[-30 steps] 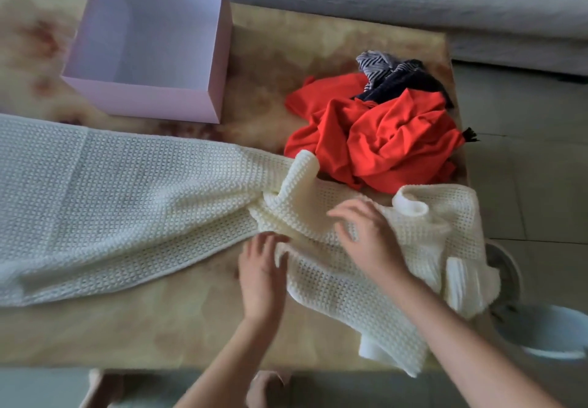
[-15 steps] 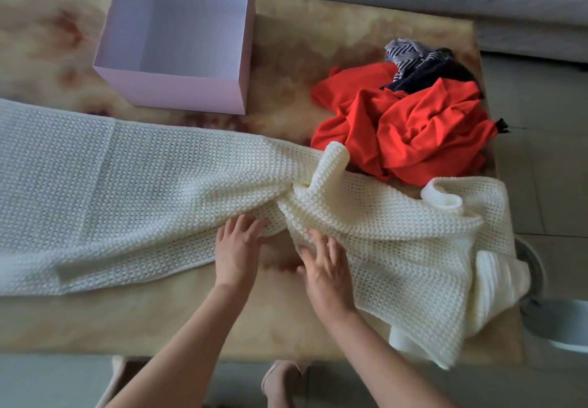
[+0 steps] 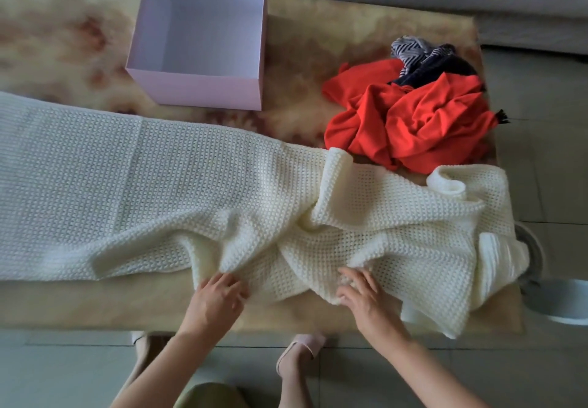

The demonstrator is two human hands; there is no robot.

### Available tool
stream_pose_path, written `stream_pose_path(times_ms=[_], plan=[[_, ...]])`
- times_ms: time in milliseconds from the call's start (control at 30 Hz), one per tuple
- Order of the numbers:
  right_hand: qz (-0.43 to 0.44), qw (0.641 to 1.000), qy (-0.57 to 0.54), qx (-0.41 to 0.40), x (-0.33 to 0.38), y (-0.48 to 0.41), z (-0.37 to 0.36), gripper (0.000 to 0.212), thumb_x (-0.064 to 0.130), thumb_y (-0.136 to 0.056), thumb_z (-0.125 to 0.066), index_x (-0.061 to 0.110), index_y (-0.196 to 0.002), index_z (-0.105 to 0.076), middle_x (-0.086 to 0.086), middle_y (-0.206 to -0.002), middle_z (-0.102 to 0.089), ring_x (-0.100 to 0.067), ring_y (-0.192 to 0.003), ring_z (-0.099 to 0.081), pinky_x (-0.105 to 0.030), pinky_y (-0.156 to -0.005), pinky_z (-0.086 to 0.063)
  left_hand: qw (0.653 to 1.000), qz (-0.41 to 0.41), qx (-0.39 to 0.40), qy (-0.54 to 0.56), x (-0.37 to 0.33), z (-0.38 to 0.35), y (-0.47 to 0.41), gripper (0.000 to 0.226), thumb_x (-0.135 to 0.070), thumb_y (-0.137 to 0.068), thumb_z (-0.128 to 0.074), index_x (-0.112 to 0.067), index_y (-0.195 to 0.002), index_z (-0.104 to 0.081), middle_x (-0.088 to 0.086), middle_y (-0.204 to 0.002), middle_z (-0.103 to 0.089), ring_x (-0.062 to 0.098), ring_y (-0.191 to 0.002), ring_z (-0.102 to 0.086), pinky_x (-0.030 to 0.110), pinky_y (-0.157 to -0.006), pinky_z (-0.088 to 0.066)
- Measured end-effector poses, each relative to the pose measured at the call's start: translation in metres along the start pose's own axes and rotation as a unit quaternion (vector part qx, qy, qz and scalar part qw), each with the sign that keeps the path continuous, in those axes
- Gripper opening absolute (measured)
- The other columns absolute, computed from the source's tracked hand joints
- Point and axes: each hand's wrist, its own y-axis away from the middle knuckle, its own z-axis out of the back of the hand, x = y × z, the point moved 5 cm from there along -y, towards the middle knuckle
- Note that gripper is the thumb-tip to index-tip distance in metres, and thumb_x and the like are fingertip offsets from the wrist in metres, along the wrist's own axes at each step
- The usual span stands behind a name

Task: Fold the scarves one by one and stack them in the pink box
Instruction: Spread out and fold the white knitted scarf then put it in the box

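Left hand grips cream scarf; red scarf lies just beyond.

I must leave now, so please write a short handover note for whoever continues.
Left hand and right hand: both on the white scarf's near edge; grip unclear, blurred.
White scarf: spread across the table, twisted mid-length, unfolded.
Red scarf and striped scarf: heaped at far right.
Pink box: empty.
Done: nothing stacked. Left: fold every scarf, stack in box.
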Motion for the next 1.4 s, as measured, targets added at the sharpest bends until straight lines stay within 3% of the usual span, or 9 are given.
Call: stream_pose_path(times_ms=[167,300,433,567,700,867,1067,1267,1400], plan=[[-0.017,0.997,-0.017,0.076,-0.015,0.029,0.000,0.017,0.029,-0.092,-0.038,0.027,-0.085,-0.054,0.014,-0.106,-0.058,-0.013,-0.102,-0.061,-0.020,-0.082,-0.045,0.998,-0.001,0.046,0.042,0.023,-0.004,0.048,0.015,-0.031,-0.067,-0.043,-0.036,-0.075,-0.055,-0.021,-0.080,-0.053,0.000,-0.075,-0.054,0.012,-0.064,-0.043],[-0.038,0.996,-0.039,0.071,-0.003,0.005,0.025,0.027,0.036,-0.091,-0.046,0.022,-0.106,-0.064,0.010,-0.133,-0.051,-0.011,-0.121,-0.049,-0.023,-0.095,-0.042,0.997,-0.015,-0.018,0.071,0.014,0.017,0.035,0.021,-0.032,-0.080,-0.047,-0.031,-0.091,-0.065,-0.017,-0.098,-0.059,0.005,-0.092,-0.054,0.018,-0.072,-0.047],[-0.017,0.996,-0.090,-0.020,0.042,-0.069,0.048,0.023,0.026,-0.087,-0.061,0.017,-0.107,-0.065,0.004,-0.111,-0.059,-0.013,-0.103,-0.056,-0.026,-0.083,-0.051,0.982,0.112,-0.139,0.063,0.037,0.054,0.007,0.020,-0.002,-0.080,-0.061,-0.014,-0.096,-0.064,0.001,-0.097,-0.061,0.023,-0.088,-0.055,0.036,-0.069,-0.048],[0.115,0.990,-0.080,0.026,0.132,-0.118,0.019,0.024,0.023,-0.082,-0.067,0.015,-0.105,-0.066,0.000,-0.104,-0.062,-0.017,-0.094,-0.058,-0.030,-0.080,-0.050,0.963,0.198,-0.179,0.034,0.077,0.075,0.014,0.028,0.007,-0.075,-0.065,-0.011,-0.096,-0.063,0.006,-0.095,-0.059,0.026,-0.087,-0.049,0.040,-0.075,-0.045],[0.192,0.975,-0.006,0.108,0.210,-0.117,-0.037,0.043,0.042,-0.066,-0.078,0.018,-0.100,-0.067,-0.003,-0.106,-0.063,-0.021,-0.095,-0.059,-0.033,-0.085,-0.051,0.969,0.209,-0.129,0.006,0.117,0.066,0.035,0.040,0.009,-0.068,-0.071,-0.005,-0.104,-0.061,0.012,-0.100,-0.059,0.032,-0.091,-0.054,0.044,-0.077,-0.048],[0.081,0.982,0.052,0.162,0.233,-0.118,-0.073,0.071,0.054,-0.048,-0.083,0.019,-0.104,-0.059,-0.007,-0.110,-0.059,-0.023,-0.093,-0.059,-0.033,-0.081,-0.052,0.979,0.192,-0.043,-0.054,0.148,0.060,0.036,0.059,-0.006,-0.055,-0.086,-0.008,-0.110,-0.065,0.010,-0.106,-0.065,0.033,-0.095,-0.062,0.045,-0.084,-0.052],[0.054,0.995,-0.005,0.089,0.223,-0.129,-0.067,0.036,0.023,-0.048,-0.086,0.022,-0.078,-0.065,0.005,-0.083,-0.060,-0.015,-0.075,-0.060,-0.023,-0.062,-0.049,0.994,0.106,-0.028,-0.028,0.171,0.067,0.035,0.030,-0.012,-0.062,-0.078,-0.024,-0.088,-0.068,-0.006,-0.080,-0.064,0.020,-0.074,-0.065,0.034,-0.072,-0.050],[0.107,0.965,-0.016,0.240,0.206,-0.142,-0.047,0.039,0.044,-0.095,-0.040,0.021,-0.120,-0.061,0.009,-0.129,-0.051,-0.011,-0.121,-0.042,-0.032,-0.102,-0.037,0.998,0.043,0.015,0.050,0.180,0.065,0.092,0.027,-0.027,-0.074,-0.045,-0.034,-0.090,-0.066,-0.015,-0.081,-0.057,0.009,-0.079,-0.057,0.019,-0.073,-0.042],[0.050,0.987,-0.042,0.150,0.201,-0.178,-0.029,0.056,0.056,-0.091,-0.036,0.019,-0.129,-0.054,0.004,-0.145,-0.040,-0.015,-0.133,-0.035,-0.036,-0.109,-0.033,0.990,0.114,-0.060,0.052,0.191,0.086,0.074,0.036,-0.029,-0.084,-0.041,-0.025,-0.113,-0.061,-0.003,-0.114,-0.057,0.019,-0.105,-0.054,0.030,-0.093,-0.041]])
